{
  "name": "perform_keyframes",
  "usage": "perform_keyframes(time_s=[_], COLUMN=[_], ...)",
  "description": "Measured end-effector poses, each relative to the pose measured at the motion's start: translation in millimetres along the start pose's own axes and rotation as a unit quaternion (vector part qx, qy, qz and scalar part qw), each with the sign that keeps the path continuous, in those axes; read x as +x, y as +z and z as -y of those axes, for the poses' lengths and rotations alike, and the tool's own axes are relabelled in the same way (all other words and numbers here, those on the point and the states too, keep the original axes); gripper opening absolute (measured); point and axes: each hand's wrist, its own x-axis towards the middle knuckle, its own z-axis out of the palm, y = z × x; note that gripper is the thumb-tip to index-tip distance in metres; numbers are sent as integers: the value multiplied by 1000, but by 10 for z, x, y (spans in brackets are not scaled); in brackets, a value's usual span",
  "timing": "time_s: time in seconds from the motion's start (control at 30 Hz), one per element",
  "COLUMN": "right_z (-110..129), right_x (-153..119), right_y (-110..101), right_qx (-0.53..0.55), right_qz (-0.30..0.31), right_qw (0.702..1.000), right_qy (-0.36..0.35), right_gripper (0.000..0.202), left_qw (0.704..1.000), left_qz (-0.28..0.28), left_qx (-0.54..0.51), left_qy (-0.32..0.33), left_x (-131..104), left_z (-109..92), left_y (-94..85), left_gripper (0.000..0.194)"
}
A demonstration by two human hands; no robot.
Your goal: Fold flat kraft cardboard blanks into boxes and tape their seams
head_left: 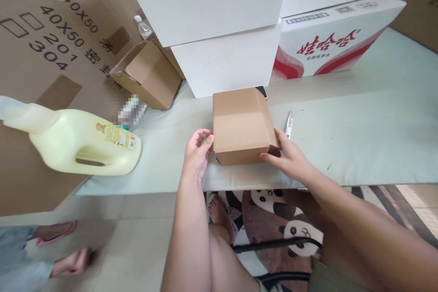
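A small brown cardboard box (pixel 242 121) with its lid down sits near the front edge of the cloth-covered table. My left hand (pixel 198 153) pinches its front left corner, thumb and fingertips together at the lid's edge. At the front right corner, my right hand (pixel 289 153) grips the box, with the thumb on the front face and the fingers along the right side. A dark gap shows at that corner beside the thumb. Just beyond my right hand lies a slim white utility knife (pixel 289 124). A dark object (pixel 262 91) peeks out behind the box, mostly hidden.
White cartons (pixel 226 59) stand behind the box, beside a red-and-white water carton (pixel 328 41). Leftward are another brown box (pixel 153 75), a pale yellow jug (pixel 85 141) and a large printed carton (pixel 68 77). Another person's feet (pixel 73 262) show at lower left.
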Motion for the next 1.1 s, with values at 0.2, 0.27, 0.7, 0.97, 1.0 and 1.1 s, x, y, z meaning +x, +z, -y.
perform_keyframes(time_s=[0.2, 0.27, 0.7, 0.97, 1.0, 1.1], right_z=[-30, -35, 2, -19, -27, -51], right_x=[3, 4, 4, 17, 19, 23], right_y=[6, 6, -4, 4, 5, 7], right_qx=[-1, 1, 4, 0, 1, 2], right_qz=[-1, -2, -5, -16, -16, -16], right_qw=[1000, 1000, 1000, 1000, 1000, 1000], right_qy=[0, -1, 16, 16, 15, 8], right_gripper=[77, 76, 76, 77, 76, 75], left_qw=[1000, 1000, 1000, 1000, 1000, 1000], left_qz=[9, 7, 5, 3, 2, -1], left_qx=[11, 9, -6, -22, -21, -14], left_qy=[7, 6, 4, -1, -1, -1], left_x=[6, 7, 17, 10, 9, 8], left_z=[8, 8, 31, 22, 20, 21], left_y=[-9, -8, -15, 7, 8, 4], left_gripper=[41, 41, 42, 46, 46, 44])
